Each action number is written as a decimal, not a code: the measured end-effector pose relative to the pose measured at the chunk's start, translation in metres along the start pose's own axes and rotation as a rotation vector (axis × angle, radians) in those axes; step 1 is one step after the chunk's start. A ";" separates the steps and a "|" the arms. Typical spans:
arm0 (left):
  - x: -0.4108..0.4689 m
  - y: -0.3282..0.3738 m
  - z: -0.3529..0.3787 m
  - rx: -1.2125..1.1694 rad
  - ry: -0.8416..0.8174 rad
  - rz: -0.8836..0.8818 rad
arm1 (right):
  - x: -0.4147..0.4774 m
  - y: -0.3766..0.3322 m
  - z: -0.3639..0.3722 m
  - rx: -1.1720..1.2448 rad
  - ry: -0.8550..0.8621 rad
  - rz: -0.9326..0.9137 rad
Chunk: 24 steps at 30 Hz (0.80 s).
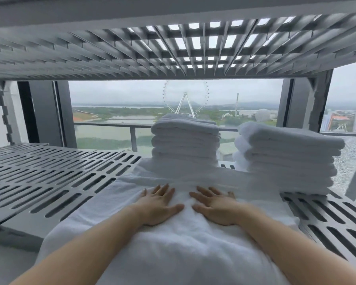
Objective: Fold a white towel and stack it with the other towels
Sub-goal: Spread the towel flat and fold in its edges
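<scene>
Nothing here can be read. No lettering, label, brand mark or number shows on the white towel [179,243] spread out nearest me, on the left stack of towels [185,140], on the right stack of towels [286,157], or on the grey slotted shelf [49,177]. Far off to the right, outside, the orange-and-white structure [341,120] is too blurred to tell whether it carries a sign.

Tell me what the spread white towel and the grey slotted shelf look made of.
Spread white towel: probably cotton terry, matte and fuzzy, with soft rumpled folds. Grey slotted shelf: likely moulded plastic, perhaps coated metal; smooth, faintly glossy, with uniform rounded slots.
</scene>
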<state>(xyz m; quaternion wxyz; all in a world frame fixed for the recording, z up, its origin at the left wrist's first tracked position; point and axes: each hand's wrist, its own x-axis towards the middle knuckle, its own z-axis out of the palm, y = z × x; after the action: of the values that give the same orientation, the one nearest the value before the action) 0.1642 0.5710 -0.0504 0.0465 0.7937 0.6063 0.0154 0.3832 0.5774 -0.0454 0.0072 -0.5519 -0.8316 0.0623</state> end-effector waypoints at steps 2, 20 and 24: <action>0.000 -0.002 0.000 -0.007 -0.008 0.022 | -0.002 -0.005 -0.001 0.010 0.013 0.023; -0.021 -0.046 -0.005 0.033 -0.037 0.140 | -0.018 -0.061 0.012 0.035 -0.003 0.155; -0.030 -0.077 -0.011 0.062 -0.068 0.174 | -0.006 -0.098 0.016 0.066 0.003 0.158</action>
<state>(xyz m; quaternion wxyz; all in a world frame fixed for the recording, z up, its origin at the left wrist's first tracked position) 0.0814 0.5625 -0.0456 0.0410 0.8444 0.5334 -0.0265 0.2941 0.5324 -0.0497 0.0216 -0.6154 -0.7829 0.0891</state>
